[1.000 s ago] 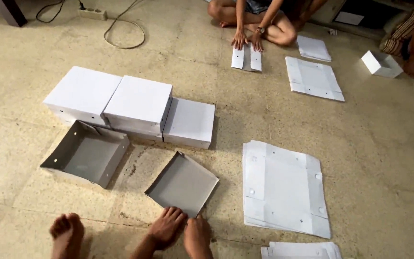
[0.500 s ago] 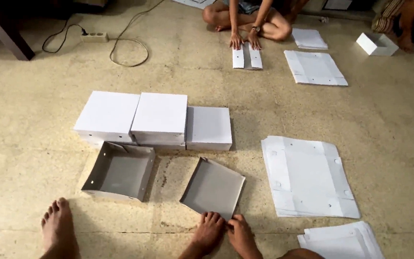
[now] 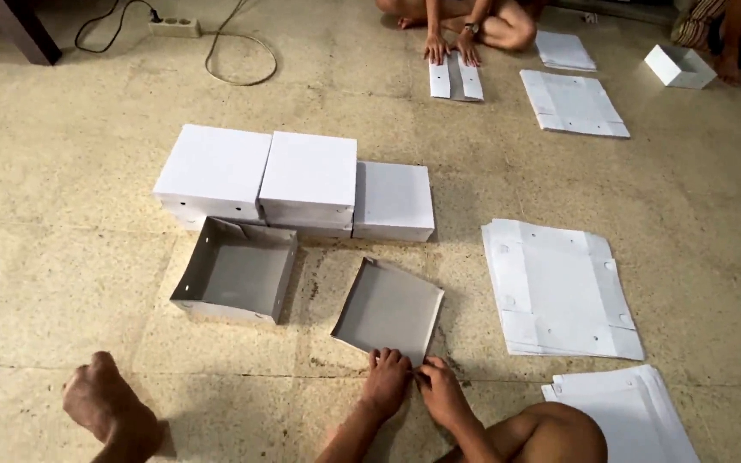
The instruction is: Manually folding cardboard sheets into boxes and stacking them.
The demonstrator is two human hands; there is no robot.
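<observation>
The half-folded tray (image 3: 389, 310) lies flat on the floor (image 3: 79, 257), grey side up, just ahead of both hands; its near edge is pinched at the right corner by the left hand (image 3: 388, 381) and the right hand (image 3: 441, 393), which are set side by side, touching; the fingers are curled narrow onto the card edge, none spread wide; the tray's long axis runs away from the fingers, tilted slightly right; the left hand is placed nearer the edge's middle, the right at the corner; an open box (image 3: 235, 273) is seen just left, apart from the tray
</observation>
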